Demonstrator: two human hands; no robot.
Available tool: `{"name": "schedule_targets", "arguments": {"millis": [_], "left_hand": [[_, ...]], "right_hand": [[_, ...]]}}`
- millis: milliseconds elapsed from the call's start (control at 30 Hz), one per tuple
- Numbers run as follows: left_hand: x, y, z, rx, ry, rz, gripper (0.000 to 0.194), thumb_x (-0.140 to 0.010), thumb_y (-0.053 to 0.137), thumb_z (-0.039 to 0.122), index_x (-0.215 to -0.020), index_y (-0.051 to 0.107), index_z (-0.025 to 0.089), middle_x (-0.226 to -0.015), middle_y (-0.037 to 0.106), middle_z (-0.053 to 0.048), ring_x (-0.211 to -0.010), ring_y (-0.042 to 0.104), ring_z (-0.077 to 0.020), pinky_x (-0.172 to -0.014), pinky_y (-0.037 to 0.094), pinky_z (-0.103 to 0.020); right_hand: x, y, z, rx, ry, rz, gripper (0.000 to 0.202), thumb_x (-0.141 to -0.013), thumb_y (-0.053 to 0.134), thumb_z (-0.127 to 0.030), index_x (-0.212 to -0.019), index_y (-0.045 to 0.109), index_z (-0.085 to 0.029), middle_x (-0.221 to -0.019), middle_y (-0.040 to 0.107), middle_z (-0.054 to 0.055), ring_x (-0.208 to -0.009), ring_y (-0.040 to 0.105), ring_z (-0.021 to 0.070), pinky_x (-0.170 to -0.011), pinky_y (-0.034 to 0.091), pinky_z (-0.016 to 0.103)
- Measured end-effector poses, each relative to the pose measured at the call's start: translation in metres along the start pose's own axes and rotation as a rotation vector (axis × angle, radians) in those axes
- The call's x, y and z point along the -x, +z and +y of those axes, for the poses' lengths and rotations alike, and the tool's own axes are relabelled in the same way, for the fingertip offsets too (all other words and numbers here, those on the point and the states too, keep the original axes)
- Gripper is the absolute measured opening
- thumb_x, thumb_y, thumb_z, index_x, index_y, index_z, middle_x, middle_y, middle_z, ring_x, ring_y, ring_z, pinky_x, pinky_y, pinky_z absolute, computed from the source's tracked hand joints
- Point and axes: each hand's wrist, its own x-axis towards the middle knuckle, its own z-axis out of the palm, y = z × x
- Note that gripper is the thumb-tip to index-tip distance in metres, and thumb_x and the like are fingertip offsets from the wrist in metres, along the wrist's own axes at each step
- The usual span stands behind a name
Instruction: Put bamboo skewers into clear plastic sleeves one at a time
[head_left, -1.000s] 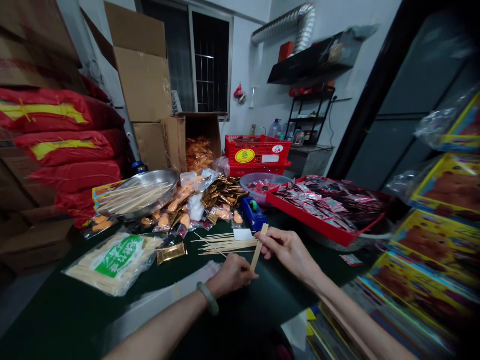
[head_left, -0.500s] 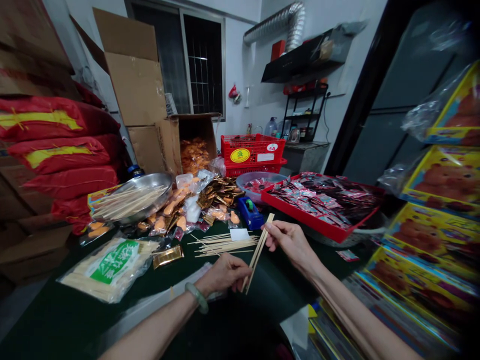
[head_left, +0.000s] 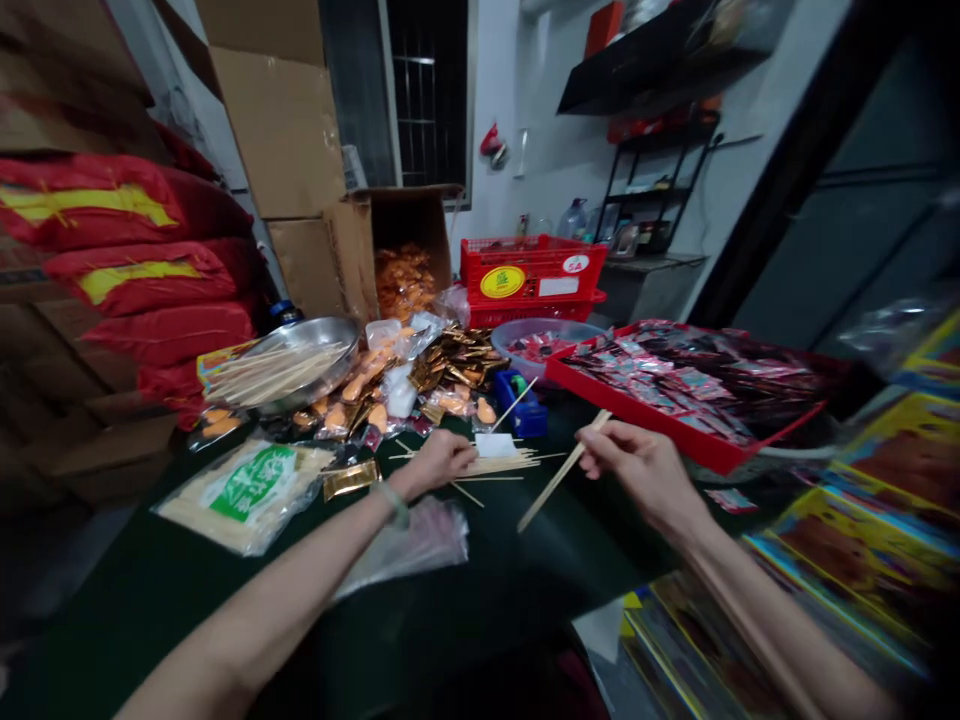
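At the left of the frame, a stack of red sacks (head_left: 161, 270) stands beside the tabletop (head_left: 525, 580). Left of centre, a clear packet of sticks with a green label (head_left: 251, 485) lies flat; above it sits a steel bowl (head_left: 341, 370) heaped with further sticks. To the packet's right lies a gold sachet (head_left: 351, 480). The left hand (head_left: 444, 460) is at the centre, at the near end of the loose sticks (head_left: 525, 463). Half a second ago its fingers were on the lower end of the bundle; they have since moved up and left to the loose pile. The fingers are drawn together; one thin stick slants up beyond them, but whether they grip it cannot be told. A white card (head_left: 495, 446) lies on the pile, with a blue tape dispenser (head_left: 525, 405) just beyond. Right of centre, the bundle of sticks (head_left: 559, 480) is held aslant by its upper end in the right hand (head_left: 641, 465), thumb and fingers closed on it. Its sticks, fanned apart a moment earlier, now appear close together. Consequently, the right hand alone appears to carry the bundle, leaving the left available at the pile. A red tray (head_left: 716, 457) of small sachets stands beyond the right hand.
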Motion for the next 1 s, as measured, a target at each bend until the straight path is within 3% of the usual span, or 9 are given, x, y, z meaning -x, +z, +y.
{"name": "schedule_targets", "arguments": {"millis": [67, 100, 167, 233, 367, 467, 567, 667, 1000], "left_hand": [[-0.005, -0.02, -0.011, -0.087, -0.018, 0.097, 0.009, -0.073, 0.056, 0.017, -0.078, 0.061, 0.011, -0.074, 0.057, -0.003, -0.075, 0.052, -0.0161, -0.069, 0.04, -0.025], [-0.002, -0.03, -0.014, -0.126, -0.031, 0.139, 0.016, -0.072, 0.057, 0.015, -0.087, 0.06, 0.011, -0.083, 0.058, -0.005, -0.082, 0.051, -0.0178, -0.074, 0.04, -0.028], [0.014, -0.047, -0.016, -0.189, -0.051, 0.187, 0.021, -0.076, 0.053, 0.014, -0.096, 0.058, 0.011, -0.09, 0.057, -0.008, -0.087, 0.05, -0.019, -0.079, 0.038, -0.031], [0.044, -0.055, -0.012, -0.219, -0.05, 0.168, 0.018, -0.079, 0.046, 0.011, -0.09, 0.06, 0.012, -0.086, 0.058, -0.007, -0.082, 0.051, -0.0173, -0.077, 0.039, -0.03], [0.112, -0.042, -0.001, -0.348, 0.001, -0.116, 0.019, -0.077, 0.043, 0.007, -0.081, 0.061, 0.015, -0.082, 0.058, -0.004, -0.072, 0.053, -0.0136, -0.066, 0.04, -0.023], [0.14, -0.024, -0.001, -0.529, -0.017, -0.284, 0.022, -0.08, 0.04, 0.011, -0.093, 0.058, 0.017, -0.086, 0.055, -0.004, -0.072, 0.052, -0.0148, -0.062, 0.039, -0.024], [0.142, -0.015, -0.005, -0.584, -0.029, -0.29, 0.036, -0.083, 0.037, 0.014, -0.116, 0.047, 0.023, -0.088, 0.052, -0.005, -0.07, 0.051, -0.0164, -0.058, 0.037, -0.025], [0.134, -0.013, -0.01, -0.625, -0.005, -0.332, 0.046, -0.08, 0.037, 0.013, -0.123, 0.04, 0.031, -0.087, 0.051, -0.004, -0.063, 0.05, -0.0154, -0.053, 0.034, -0.026], [0.127, -0.017, -0.019, -0.49, 0.026, -0.302, 0.014, -0.075, 0.046, 0.013, -0.086, 0.054, 0.017, -0.081, 0.058, -0.003, -0.071, 0.052, -0.0165, -0.064, 0.038, -0.025]], "right_hand": [[0.003, -0.005, -0.002, 0.066, -0.007, 0.0, 0.036, -0.049, 0.076, -0.047, -0.057, 0.062, -0.015, -0.049, 0.059, 0.0, -0.044, 0.054, 0.0104, -0.041, 0.045, 0.02], [0.006, -0.007, -0.004, 0.089, -0.007, 0.004, 0.037, -0.047, 0.076, -0.048, -0.057, 0.062, -0.015, -0.051, 0.059, 0.0, -0.046, 0.055, 0.0113, -0.041, 0.046, 0.02], [0.014, -0.007, -0.009, 0.113, -0.027, 0.043, 0.036, -0.047, 0.076, -0.049, -0.057, 0.063, -0.016, -0.053, 0.059, 0.0, -0.047, 0.056, 0.0118, -0.043, 0.047, 0.021], [0.027, -0.001, -0.013, 0.108, -0.077, 0.088, 0.031, -0.054, 0.074, -0.047, -0.06, 0.063, -0.018, -0.056, 0.061, 0.0, -0.049, 0.057, 0.0114, -0.048, 0.049, 0.021], [0.054, 0.037, -0.012, 0.023, -0.118, 0.026, 0.022, -0.065, 0.069, -0.041, -0.065, 0.063, -0.019, -0.06, 0.065, 0.002, -0.052, 0.059, 0.0132, -0.051, 0.051, 0.024], [0.064, 0.069, -0.001, -0.038, -0.102, -0.001, 0.026, -0.066, 0.068, -0.042, -0.063, 0.062, -0.017, -0.056, 0.064, 0.003, -0.047, 0.058, 0.0135, -0.045, 0.05, 0.024], [0.065, 0.085, 0.01, -0.022, -0.093, 0.036, 0.029, -0.066, 0.067, -0.044, -0.062, 0.059, -0.016, -0.052, 0.062, 0.002, -0.044, 0.056, 0.0122, -0.041, 0.048, 0.022], [0.064, 0.084, 0.014, 0.042, -0.085, 0.073, 0.029, -0.068, 0.065, -0.044, -0.064, 0.059, -0.016, -0.052, 0.062, 0.001, -0.042, 0.055, 0.0109, -0.04, 0.047, 0.021], [0.071, 0.079, 0.008, 0.081, -0.1, 0.125, 0.028, -0.068, 0.066, -0.043, -0.065, 0.06, -0.016, -0.053, 0.061, 0.001, -0.045, 0.056, 0.0117, -0.044, 0.048, 0.022]]}}
